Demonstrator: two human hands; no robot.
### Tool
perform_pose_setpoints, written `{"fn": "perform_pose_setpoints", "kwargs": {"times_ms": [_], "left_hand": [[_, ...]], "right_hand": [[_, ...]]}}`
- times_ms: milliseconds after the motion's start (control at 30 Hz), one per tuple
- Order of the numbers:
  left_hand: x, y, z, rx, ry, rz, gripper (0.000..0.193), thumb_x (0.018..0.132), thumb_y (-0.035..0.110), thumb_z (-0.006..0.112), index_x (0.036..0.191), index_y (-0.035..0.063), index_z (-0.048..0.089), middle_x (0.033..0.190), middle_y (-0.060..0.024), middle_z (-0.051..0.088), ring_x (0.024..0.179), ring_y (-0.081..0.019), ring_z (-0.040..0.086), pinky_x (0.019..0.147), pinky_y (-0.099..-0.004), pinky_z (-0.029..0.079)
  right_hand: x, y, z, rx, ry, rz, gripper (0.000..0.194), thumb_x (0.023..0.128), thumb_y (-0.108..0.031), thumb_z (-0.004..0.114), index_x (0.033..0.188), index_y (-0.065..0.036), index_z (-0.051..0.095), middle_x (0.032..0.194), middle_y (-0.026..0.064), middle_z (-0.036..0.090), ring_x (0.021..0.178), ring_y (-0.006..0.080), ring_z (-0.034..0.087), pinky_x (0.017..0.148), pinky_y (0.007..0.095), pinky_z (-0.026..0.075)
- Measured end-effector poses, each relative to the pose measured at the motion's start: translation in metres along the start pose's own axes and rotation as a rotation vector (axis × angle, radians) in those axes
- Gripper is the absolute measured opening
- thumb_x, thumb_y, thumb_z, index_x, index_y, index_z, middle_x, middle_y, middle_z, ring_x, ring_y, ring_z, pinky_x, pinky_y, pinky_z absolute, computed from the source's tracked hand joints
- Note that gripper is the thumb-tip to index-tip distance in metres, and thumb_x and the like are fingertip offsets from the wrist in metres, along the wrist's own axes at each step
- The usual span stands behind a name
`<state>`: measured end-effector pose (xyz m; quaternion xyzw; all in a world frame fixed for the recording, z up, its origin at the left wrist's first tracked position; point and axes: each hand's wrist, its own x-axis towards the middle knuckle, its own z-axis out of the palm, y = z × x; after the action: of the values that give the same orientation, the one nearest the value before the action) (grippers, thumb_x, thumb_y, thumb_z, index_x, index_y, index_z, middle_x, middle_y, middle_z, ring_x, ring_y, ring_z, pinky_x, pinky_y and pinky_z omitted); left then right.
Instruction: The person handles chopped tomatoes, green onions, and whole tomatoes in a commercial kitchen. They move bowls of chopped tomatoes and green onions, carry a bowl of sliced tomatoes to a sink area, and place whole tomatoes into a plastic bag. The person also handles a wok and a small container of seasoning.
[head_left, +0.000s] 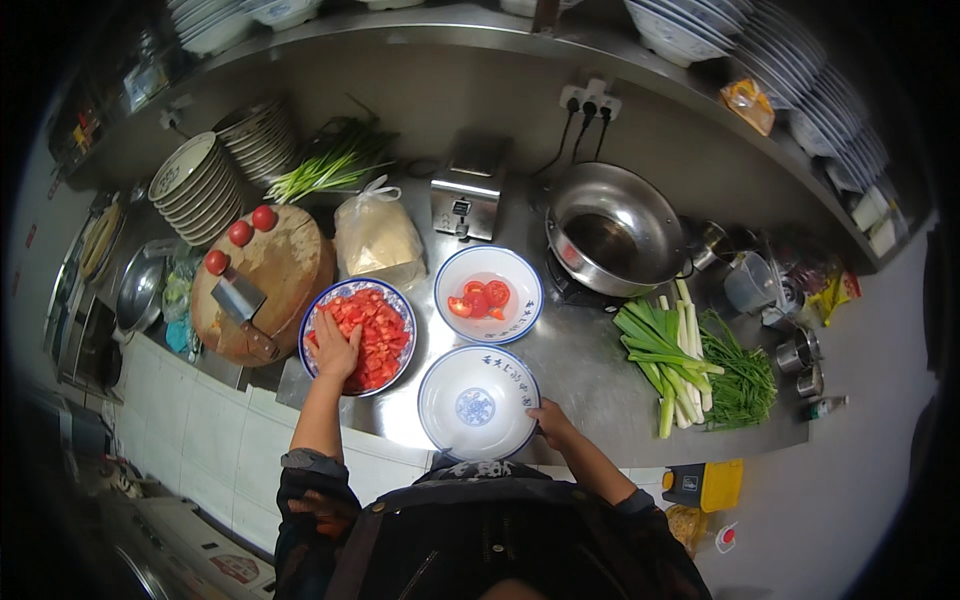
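Note:
My left hand (335, 349) rests palm down on chopped tomatoes (379, 341), its thumb apart from the fingers. They fill a blue-patterned bowl (409, 358) at the counter's front edge. With my right hand (553, 422) I grip the right rim of a white blue-rimmed bowl (442, 394), which has nothing in it. Just behind stands a similar bowl (444, 281) holding tomato halves and pieces (478, 298). On the round wooden chopping block (289, 255) to the left lie a cleaver (238, 295) and three whole tomatoes (240, 232).
A large steel pan (611, 225) sits on a burner at the back right. Leeks (667, 352) and cut green herbs (731, 379) lie nearer. Behind the block are stacked bowls (199, 191), a tied plastic bag (379, 232) and a steel appliance (465, 195). A dish-laden shelf (450, 34) overhangs the counter.

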<state>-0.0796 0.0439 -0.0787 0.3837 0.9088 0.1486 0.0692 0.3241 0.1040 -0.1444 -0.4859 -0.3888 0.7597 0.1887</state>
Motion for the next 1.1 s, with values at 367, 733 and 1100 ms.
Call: {"fn": "perform_pose_setpoints", "kwargs": {"times_ms": [367, 733, 1100], "left_hand": [[-0.045, 0.016, -0.005, -0.072, 0.177, 0.072, 0.081, 0.078, 0.050, 0.051, 0.136, 0.0030, 0.020, 0.145, -0.0158, 0.009, 0.134, -0.0286, 0.006, 0.102, -0.0573, 0.000], [-0.099, 0.013, -0.009, -0.108, 0.174, -0.043, 0.082, 0.075, 0.039, 0.060, 0.136, 0.0022, 0.018, 0.145, -0.0162, 0.007, 0.135, -0.0303, 0.001, 0.100, -0.0609, 0.001], [-0.074, 0.009, -0.011, -0.151, 0.222, 0.233, 0.077, 0.077, 0.033, 0.058, 0.137, 0.0050, 0.019, 0.142, -0.0160, 0.019, 0.133, -0.0292, 0.015, 0.103, -0.0548, 0.006]], "right_hand": [[-0.025, -0.024, 0.002, -0.079, -0.148, 0.153, 0.042, 0.083, -0.017, 0.053, 0.117, 0.004, 0.042, 0.105, 0.0159, 0.055, 0.090, 0.0265, 0.058, 0.075, 0.0395, 0.051], [-0.003, -0.022, -0.006, -0.082, -0.164, 0.116, 0.031, 0.080, -0.004, 0.049, 0.109, 0.007, 0.049, 0.100, 0.0169, 0.058, 0.086, 0.0254, 0.060, 0.073, 0.0345, 0.051], [0.016, -0.017, -0.009, -0.313, -0.142, 0.125, 0.030, 0.080, -0.009, 0.050, 0.107, 0.004, 0.050, 0.089, 0.0120, 0.060, 0.073, 0.0206, 0.062, 0.060, 0.0323, 0.054]]}}
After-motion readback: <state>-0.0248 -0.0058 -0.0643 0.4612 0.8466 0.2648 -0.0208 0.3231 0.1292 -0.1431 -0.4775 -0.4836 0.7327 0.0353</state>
